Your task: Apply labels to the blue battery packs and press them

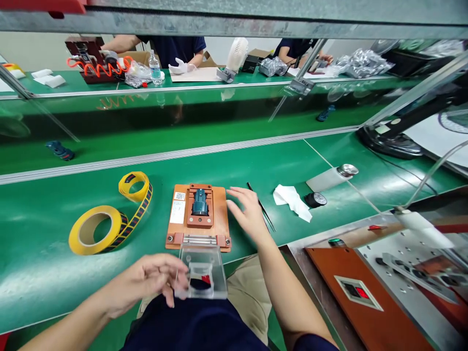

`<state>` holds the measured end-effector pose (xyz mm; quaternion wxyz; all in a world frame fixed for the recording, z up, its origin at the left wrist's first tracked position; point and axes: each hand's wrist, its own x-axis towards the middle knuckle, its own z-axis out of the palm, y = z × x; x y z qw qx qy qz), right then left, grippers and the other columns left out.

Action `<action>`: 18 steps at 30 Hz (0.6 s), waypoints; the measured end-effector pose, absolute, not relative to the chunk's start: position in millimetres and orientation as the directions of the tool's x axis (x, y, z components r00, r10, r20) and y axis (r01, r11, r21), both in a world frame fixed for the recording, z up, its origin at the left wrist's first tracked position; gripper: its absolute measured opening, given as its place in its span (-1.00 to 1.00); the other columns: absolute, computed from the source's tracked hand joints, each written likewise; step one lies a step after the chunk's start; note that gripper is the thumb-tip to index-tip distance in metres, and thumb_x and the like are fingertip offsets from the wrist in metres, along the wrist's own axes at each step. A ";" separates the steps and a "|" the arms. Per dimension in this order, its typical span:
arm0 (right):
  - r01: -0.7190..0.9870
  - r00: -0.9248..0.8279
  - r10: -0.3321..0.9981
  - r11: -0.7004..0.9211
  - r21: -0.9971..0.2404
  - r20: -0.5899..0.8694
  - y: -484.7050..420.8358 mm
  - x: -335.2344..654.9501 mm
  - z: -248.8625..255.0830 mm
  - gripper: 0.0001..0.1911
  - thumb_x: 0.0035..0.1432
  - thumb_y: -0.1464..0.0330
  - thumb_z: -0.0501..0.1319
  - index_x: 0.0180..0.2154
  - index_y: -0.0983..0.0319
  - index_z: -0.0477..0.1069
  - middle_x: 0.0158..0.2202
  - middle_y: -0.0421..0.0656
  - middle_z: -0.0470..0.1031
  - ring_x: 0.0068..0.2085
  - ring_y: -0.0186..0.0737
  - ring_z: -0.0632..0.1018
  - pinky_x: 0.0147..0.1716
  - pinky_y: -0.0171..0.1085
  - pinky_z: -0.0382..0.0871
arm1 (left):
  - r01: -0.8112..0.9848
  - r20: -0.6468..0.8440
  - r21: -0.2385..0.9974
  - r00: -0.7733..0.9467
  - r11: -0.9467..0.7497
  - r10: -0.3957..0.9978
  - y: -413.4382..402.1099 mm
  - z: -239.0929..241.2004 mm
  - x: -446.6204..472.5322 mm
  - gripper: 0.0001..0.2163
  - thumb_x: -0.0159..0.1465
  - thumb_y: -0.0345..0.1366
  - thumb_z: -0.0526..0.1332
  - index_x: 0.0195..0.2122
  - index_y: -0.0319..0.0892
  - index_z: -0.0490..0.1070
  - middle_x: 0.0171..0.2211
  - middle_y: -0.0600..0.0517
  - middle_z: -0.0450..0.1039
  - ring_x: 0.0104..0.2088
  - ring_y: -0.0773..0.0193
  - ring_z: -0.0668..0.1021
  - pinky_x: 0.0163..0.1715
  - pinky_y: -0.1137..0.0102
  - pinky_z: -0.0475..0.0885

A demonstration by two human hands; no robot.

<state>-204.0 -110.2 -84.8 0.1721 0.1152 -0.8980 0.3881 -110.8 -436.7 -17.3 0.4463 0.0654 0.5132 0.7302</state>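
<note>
A wooden jig (pixel 217 209) lies on the green bench in front of me. A dark teal cylindrical part (pixel 200 202) sits in its raised middle nest. From the jig's near edge a clear hinged cover (pixel 219 273) is swung out toward my lap. My left hand (pixel 149 280), slightly blurred, has its fingers bent around the cover's left edge. My right hand (pixel 248 212) is open, its fingers stretched out by the jig's upper right edge, with nothing in it. Dark tweezers (pixel 268 219) lie just right of that hand.
An unwound roll of yellow label tape (pixel 82 234) lies at left. To the right are a white tissue (pixel 292 201), a pump bottle (pixel 329 178) and a small black round item (pixel 315 200). Beyond a low partition, two people work at another bench. A metal beam (pixel 234 24) crosses overhead.
</note>
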 end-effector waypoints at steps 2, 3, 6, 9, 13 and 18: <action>-0.238 -0.889 0.083 0.757 -0.608 0.450 -85.8 -193.0 -94.9 -0.69 0.35 0.15 0.12 -0.06 0.14 0.53 -0.03 -0.02 0.54 0.06 0.03 0.45 0.13 0.08 0.27 | -0.591 -0.312 0.778 -0.657 -0.212 0.686 -429.7 -1.8 -130.7 -0.52 0.33 0.01 0.25 0.20 -0.08 0.42 0.01 -0.24 0.51 -0.06 0.00 0.60 -0.20 0.28 0.54; -0.183 -0.874 0.135 0.799 -0.572 0.467 -74.3 -187.6 -102.0 -0.67 0.35 0.16 0.11 -0.08 0.17 0.54 -0.07 0.00 0.54 0.01 0.04 0.47 0.09 0.07 0.28 | -0.582 -0.299 0.768 -0.696 -0.268 0.653 -424.2 4.0 -141.7 -0.49 0.32 -0.01 0.27 0.25 -0.07 0.37 0.04 -0.25 0.50 -0.03 -0.01 0.59 -0.20 0.28 0.55; -0.007 -0.860 0.218 0.899 -0.438 0.461 -50.3 -173.7 -126.2 -0.57 0.30 0.11 0.09 -0.02 0.24 0.52 -0.11 0.06 0.50 -0.05 0.08 0.46 0.02 0.04 0.27 | -0.572 -0.355 0.744 -0.776 -0.346 0.521 -403.4 10.2 -173.6 -0.56 0.31 -0.14 0.32 0.17 -0.16 0.41 -0.01 -0.25 0.53 -0.12 0.07 0.62 -0.26 0.35 0.56; 0.116 -0.838 0.305 0.910 -0.398 0.453 -44.7 -165.0 -143.5 -0.46 0.26 0.04 0.09 0.06 0.28 0.48 -0.12 0.08 0.46 -0.10 0.12 0.42 -0.06 0.03 0.29 | -0.626 -0.492 0.728 -0.762 -0.281 0.422 -388.3 3.4 -193.5 -0.76 0.32 -0.25 0.31 -0.13 -0.34 0.53 -0.18 -0.25 0.56 -0.25 0.20 0.63 -0.31 0.44 0.54; 0.172 -0.831 0.366 0.885 -0.432 0.419 -50.0 -162.4 -147.2 -0.47 0.26 0.04 0.05 -0.02 0.28 0.52 -0.21 0.05 0.47 -0.18 0.10 0.43 -0.16 -0.01 0.30 | -0.546 -0.486 0.833 -0.798 -0.086 0.355 -401.4 -3.7 -199.5 -0.63 0.27 -0.20 0.33 0.05 -0.28 0.46 -0.17 -0.20 0.56 -0.26 0.18 0.62 -0.31 0.40 0.52; 0.180 -0.842 0.368 0.881 -0.438 0.394 -50.3 -164.1 -144.5 -0.53 0.28 0.09 0.00 -0.08 0.25 0.51 -0.25 0.04 0.46 -0.20 0.10 0.44 -0.23 -0.04 0.28 | 0.061 0.039 0.747 -0.998 0.662 0.048 -456.6 -1.4 -236.7 -0.66 0.28 -0.11 0.25 0.01 -0.16 0.54 -0.16 -0.11 0.57 -0.16 0.10 0.55 -0.04 0.28 0.42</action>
